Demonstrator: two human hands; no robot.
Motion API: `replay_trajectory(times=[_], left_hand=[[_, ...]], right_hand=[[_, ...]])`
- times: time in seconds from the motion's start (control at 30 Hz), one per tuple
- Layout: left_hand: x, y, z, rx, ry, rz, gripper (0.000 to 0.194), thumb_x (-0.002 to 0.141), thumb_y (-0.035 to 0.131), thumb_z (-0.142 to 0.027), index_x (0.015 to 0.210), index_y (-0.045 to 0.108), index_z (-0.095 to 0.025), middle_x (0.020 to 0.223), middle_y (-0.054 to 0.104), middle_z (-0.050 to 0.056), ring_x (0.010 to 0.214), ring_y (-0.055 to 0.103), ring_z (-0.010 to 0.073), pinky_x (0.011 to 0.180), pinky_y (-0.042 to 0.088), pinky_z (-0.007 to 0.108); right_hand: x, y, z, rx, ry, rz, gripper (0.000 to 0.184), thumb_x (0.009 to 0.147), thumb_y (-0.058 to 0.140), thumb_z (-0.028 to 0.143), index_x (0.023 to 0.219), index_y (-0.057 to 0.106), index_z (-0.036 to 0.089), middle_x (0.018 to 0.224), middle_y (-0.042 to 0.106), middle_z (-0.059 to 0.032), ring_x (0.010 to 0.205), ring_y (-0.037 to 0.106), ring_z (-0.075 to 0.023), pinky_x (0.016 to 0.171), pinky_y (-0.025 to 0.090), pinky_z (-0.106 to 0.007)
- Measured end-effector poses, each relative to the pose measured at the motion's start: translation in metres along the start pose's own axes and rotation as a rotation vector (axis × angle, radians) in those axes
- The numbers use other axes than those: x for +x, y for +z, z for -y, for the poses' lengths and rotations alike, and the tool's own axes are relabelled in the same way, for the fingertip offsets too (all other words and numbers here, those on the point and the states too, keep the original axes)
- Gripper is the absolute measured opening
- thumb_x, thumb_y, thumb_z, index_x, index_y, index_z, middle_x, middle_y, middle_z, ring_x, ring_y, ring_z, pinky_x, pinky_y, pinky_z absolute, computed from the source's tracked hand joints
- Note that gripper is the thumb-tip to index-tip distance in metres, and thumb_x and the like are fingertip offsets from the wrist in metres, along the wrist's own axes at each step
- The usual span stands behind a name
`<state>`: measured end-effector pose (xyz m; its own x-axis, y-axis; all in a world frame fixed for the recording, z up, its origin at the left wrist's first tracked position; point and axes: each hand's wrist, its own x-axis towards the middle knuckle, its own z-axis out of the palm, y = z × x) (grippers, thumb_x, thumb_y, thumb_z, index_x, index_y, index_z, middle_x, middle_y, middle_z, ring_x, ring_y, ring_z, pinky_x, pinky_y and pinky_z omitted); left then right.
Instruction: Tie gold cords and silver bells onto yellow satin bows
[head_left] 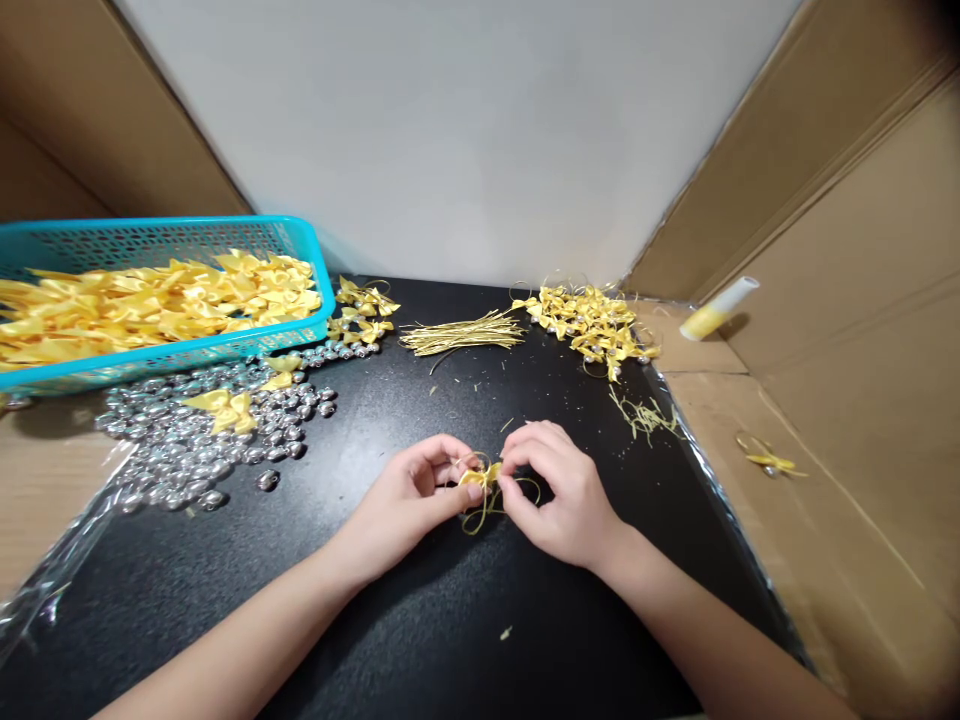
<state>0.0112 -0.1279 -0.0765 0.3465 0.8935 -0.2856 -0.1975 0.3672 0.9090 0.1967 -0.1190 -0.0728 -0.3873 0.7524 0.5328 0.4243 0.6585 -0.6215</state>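
Yellow bow [491,474], head view: over the middle of the black table [450,650], trailing looped cord [472,531]. Left hand [418,488] pinches it, thumb against fingers. Right hand [561,492] curled at its right end; can't tell if gripping. Cord bundle [461,335] beyond, bow heap [589,325] far right, silver beads [169,440] left.

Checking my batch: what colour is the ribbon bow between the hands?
Yellow ribbon bow, best in head view.

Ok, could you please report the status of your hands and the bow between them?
Left hand pinching yellow bow; right hand at its other end, grip unclear. Thin cord looping out beside it. Silver beads off left, clear of both hands.
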Motion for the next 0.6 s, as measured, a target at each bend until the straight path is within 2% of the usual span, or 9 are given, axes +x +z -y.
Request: replay_trajectory(times=[0.17, 0.3, 0.4, 0.5, 0.6], left_hand=[[-0.001, 0.0, 0.002, -0.052, -0.01, -0.088, 0.026, 0.071, 0.079, -0.026, 0.074, 0.056, -0.016, 0.072, 0.063, -0.004, 0.067, 0.055, 0.0082, 0.066, 0.045, 0.019], [-0.001, 0.001, 0.003, -0.055, -0.01, -0.093, 0.026, 0.073, 0.078, -0.029, 0.072, 0.055, -0.017, 0.066, 0.06, -0.005, 0.063, 0.054, 0.0083, 0.062, 0.043, 0.019], [-0.001, 0.002, 0.003, -0.053, 0.005, -0.073, 0.024, 0.075, 0.076, -0.03, 0.075, 0.055, -0.017, 0.068, 0.061, -0.004, 0.065, 0.054, 0.0086, 0.063, 0.043, 0.02], [-0.001, 0.002, 0.004, -0.068, 0.022, -0.059, 0.02, 0.078, 0.074, -0.029, 0.081, 0.058, -0.018, 0.072, 0.06, -0.004, 0.068, 0.053, 0.0087, 0.065, 0.043, 0.019], [-0.002, 0.001, 0.005, -0.068, 0.018, -0.055, 0.018, 0.08, 0.072, -0.03, 0.089, 0.062, -0.02, 0.079, 0.062, -0.002, 0.073, 0.055, 0.0099, 0.068, 0.045, 0.021]], right_hand=[[-0.003, 0.003, 0.002, 0.011, 0.047, -0.023, 0.011, 0.076, 0.059, 0.009, 0.079, 0.055, 0.019, 0.077, 0.061, -0.0036, 0.075, 0.058, -0.0189, 0.072, 0.045, -0.035], [-0.005, 0.01, 0.003, 0.032, 0.141, -0.092, 0.012, 0.076, 0.06, 0.009, 0.082, 0.055, 0.019, 0.077, 0.062, -0.0031, 0.073, 0.058, -0.0179, 0.069, 0.047, -0.033], [-0.004, 0.012, 0.005, 0.037, 0.18, -0.139, 0.012, 0.077, 0.061, 0.01, 0.081, 0.055, 0.019, 0.077, 0.06, -0.0029, 0.073, 0.057, -0.0171, 0.068, 0.048, -0.031], [-0.004, 0.013, 0.004, 0.057, 0.198, -0.14, 0.011, 0.077, 0.063, 0.01, 0.082, 0.057, 0.019, 0.082, 0.063, -0.0043, 0.078, 0.06, -0.0184, 0.073, 0.05, -0.033], [-0.005, 0.014, 0.002, 0.088, 0.213, -0.123, 0.01, 0.079, 0.064, 0.01, 0.081, 0.06, 0.019, 0.08, 0.066, -0.0034, 0.076, 0.062, -0.0177, 0.072, 0.05, -0.033]])
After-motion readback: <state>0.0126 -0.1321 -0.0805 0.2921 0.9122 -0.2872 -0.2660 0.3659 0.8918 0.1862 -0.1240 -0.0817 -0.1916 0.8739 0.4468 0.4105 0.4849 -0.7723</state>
